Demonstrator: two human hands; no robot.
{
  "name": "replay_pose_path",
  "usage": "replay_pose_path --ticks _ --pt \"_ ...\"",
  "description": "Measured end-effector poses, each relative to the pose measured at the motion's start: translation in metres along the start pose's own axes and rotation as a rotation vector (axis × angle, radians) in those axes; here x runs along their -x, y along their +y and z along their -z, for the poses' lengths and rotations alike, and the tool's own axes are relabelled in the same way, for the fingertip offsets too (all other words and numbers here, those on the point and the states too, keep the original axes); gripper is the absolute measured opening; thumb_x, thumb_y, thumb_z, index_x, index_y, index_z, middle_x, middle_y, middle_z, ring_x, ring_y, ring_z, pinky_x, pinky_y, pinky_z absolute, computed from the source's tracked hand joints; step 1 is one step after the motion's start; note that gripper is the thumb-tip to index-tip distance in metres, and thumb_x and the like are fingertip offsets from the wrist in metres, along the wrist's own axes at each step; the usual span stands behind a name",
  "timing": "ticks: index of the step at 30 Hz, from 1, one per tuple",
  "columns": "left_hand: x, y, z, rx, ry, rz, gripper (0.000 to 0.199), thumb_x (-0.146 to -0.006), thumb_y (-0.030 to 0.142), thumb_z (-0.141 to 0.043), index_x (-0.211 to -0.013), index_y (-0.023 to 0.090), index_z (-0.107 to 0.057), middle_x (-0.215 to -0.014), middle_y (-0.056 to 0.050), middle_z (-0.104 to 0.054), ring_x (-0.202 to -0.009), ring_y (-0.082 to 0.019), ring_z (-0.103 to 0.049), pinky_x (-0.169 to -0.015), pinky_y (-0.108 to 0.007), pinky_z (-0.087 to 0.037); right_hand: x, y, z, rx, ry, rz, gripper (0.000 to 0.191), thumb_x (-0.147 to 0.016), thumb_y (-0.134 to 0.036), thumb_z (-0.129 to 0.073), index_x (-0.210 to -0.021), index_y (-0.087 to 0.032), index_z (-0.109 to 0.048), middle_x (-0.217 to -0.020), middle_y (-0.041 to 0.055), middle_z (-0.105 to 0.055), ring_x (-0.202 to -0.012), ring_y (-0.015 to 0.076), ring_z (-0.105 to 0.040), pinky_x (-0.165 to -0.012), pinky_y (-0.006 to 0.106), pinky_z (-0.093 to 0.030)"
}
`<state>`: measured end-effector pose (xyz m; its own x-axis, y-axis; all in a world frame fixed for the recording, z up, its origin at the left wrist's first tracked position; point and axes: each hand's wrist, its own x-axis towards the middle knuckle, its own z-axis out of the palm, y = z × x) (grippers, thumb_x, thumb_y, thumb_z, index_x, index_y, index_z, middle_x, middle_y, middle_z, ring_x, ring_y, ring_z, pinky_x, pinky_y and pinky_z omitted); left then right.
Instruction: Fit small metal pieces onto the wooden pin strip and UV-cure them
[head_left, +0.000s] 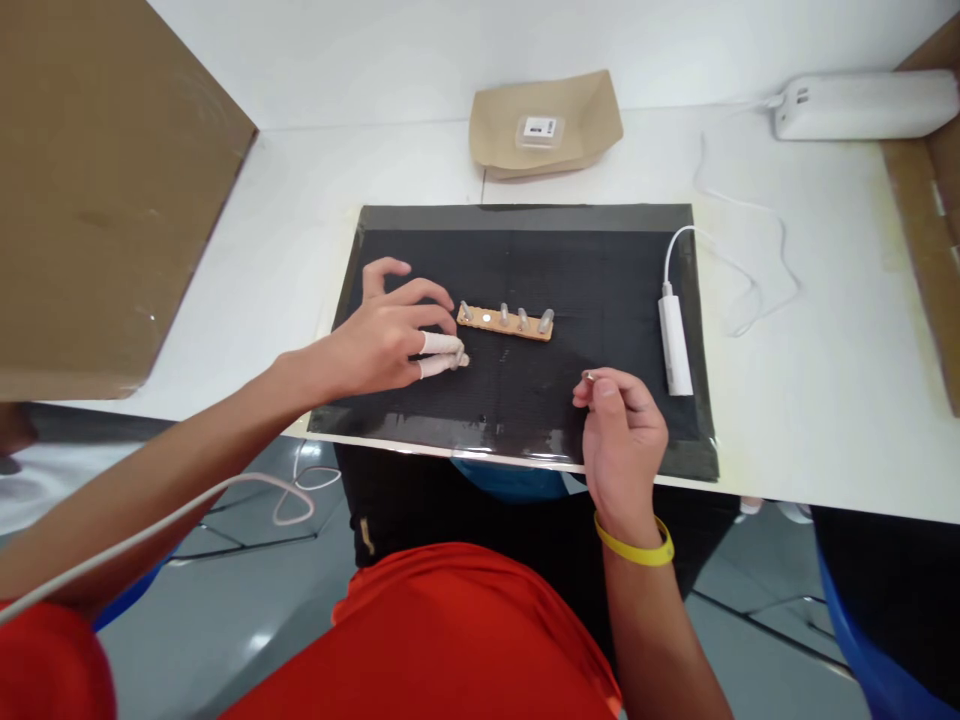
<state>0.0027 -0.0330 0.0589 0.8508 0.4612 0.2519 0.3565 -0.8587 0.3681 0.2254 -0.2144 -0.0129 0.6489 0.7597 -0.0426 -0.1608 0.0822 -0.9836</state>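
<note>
A narrow tan strip (507, 323) lies on the black mat (525, 270), with several small translucent pieces standing on it and a white round spot near its left end. Just left of the strip, my left hand (397, 335) is spread over the mat, palm down; white coverings wrap two of its fingers, and nothing shows in its grasp. My right hand (622, 430), wearing a yellow wristband (636, 552), is at the mat's lower right. Its thumb and forefinger pinch a small shiny item too tiny to identify.
Behind the mat a brown paper tray (495, 135) holds a small clear box (539, 131). A white stick-shaped device (675, 345) with a cable lies on the mat's right side. Cardboard (112, 200) stands at the left; a white power unit (862, 106) is at the back right.
</note>
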Motion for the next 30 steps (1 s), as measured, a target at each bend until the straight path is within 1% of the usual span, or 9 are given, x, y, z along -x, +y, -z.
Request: replay_pose_path --ticks 5,8,10,12,14,16,18,23,30 --pt "0.022 0.022 -0.020 0.178 0.000 -0.032 0.011 -0.096 0.035 -0.078 -0.093 0.026 -0.083 -0.111 -0.005 -0.079 -0.104 -0.019 -0.071 -0.100 -0.039 -0.042 0.003 -0.007 -0.002 0.142 -0.124 0.066 0.020 -0.098 -0.043 -0.071 -0.096 -0.025 -0.080 -0.084 0.0000 -0.074 -0.074 0.0125 -0.068 -0.069 0.026 -0.054" --pt "0.025 0.038 -0.038 0.250 -0.038 -0.078 0.007 -0.096 0.032 -0.078 -0.095 0.027 -0.083 -0.122 -0.006 -0.078 -0.116 -0.021 -0.072 -0.105 -0.041 -0.044 0.008 -0.017 0.003 0.272 -0.358 0.161 0.014 -0.099 -0.036 -0.070 -0.099 -0.027 -0.081 -0.086 0.0003 -0.075 -0.076 0.0125 -0.067 -0.070 0.026 -0.053" --pt "0.022 0.047 -0.048 0.310 -0.024 -0.119 0.006 -0.096 0.029 -0.078 -0.097 0.027 -0.083 -0.130 -0.009 -0.076 -0.124 -0.024 -0.071 -0.110 -0.045 -0.047 0.010 -0.021 0.009 0.322 -0.409 0.200 0.013 -0.099 -0.033 -0.070 -0.100 -0.027 -0.081 -0.087 0.0001 -0.075 -0.076 0.0125 -0.067 -0.070 0.026 -0.052" --pt "0.017 0.055 -0.054 0.413 -0.013 -0.146 0.007 -0.095 0.026 -0.077 -0.099 0.024 -0.083 -0.139 -0.013 -0.073 -0.135 -0.026 -0.067 -0.115 -0.046 -0.051 0.010 -0.023 0.012 0.321 -0.295 0.208 0.013 -0.099 -0.033 -0.070 -0.099 -0.027 -0.081 -0.087 -0.0001 -0.075 -0.077 0.0122 -0.068 -0.071 0.026 -0.053" --pt "0.009 0.063 -0.061 0.524 -0.029 -0.173 0.009 -0.095 0.024 -0.076 -0.099 0.021 -0.084 -0.149 -0.016 -0.066 -0.143 -0.028 -0.062 -0.119 -0.044 -0.052 0.006 -0.021 0.011 0.262 -0.058 0.186 0.016 -0.098 -0.039 -0.071 -0.097 -0.025 -0.079 -0.087 -0.0001 -0.075 -0.077 0.0119 -0.068 -0.072 0.026 -0.054" --pt "-0.002 0.072 -0.070 0.595 -0.057 -0.228 0.011 -0.095 0.023 -0.076 -0.101 0.019 -0.085 -0.157 -0.018 -0.058 -0.148 -0.028 -0.057 -0.123 -0.040 -0.051 -0.003 -0.020 0.004 0.125 0.181 0.128 0.023 -0.096 -0.046 -0.072 -0.096 -0.024 -0.077 -0.088 0.0001 -0.075 -0.076 0.0116 -0.067 -0.073 0.027 -0.054" --pt "-0.013 0.082 -0.081 0.613 -0.060 -0.310 0.015 -0.096 0.023 -0.075 -0.105 0.018 -0.086 -0.162 -0.018 -0.053 -0.151 -0.030 -0.052 -0.127 -0.040 -0.047 -0.014 -0.022 -0.006 -0.065 0.302 0.040 0.028 -0.093 -0.051 -0.072 -0.095 -0.024 -0.073 -0.091 0.0001 -0.076 -0.077 0.0114 -0.068 -0.074 0.027 -0.056" --pt "-0.030 0.099 -0.096 0.648 -0.025 -0.379 0.017 -0.099 0.025 -0.071 -0.107 0.022 -0.085 -0.157 -0.015 -0.058 -0.146 -0.028 -0.057 -0.133 -0.050 -0.037 -0.028 -0.039 -0.017 -0.324 0.174 -0.096 0.033 -0.091 -0.058 -0.071 -0.098 -0.026 -0.069 -0.115 -0.0001 -0.079 -0.103 0.0135 -0.075 -0.100 0.034 -0.059" --pt "-0.022 0.107 -0.079 0.735 -0.152 -0.368 0.016 -0.095 0.025 -0.076 -0.106 0.019 -0.086 -0.163 -0.018 -0.048 -0.145 -0.029 -0.059 -0.134 -0.045 -0.033 -0.039 -0.045 -0.009 -0.341 0.148 0.000 0.031 -0.089 -0.056 -0.076 -0.092 -0.026 -0.068 -0.103 -0.0029 -0.080 -0.092 0.0116 -0.074 -0.098 0.032 -0.059"
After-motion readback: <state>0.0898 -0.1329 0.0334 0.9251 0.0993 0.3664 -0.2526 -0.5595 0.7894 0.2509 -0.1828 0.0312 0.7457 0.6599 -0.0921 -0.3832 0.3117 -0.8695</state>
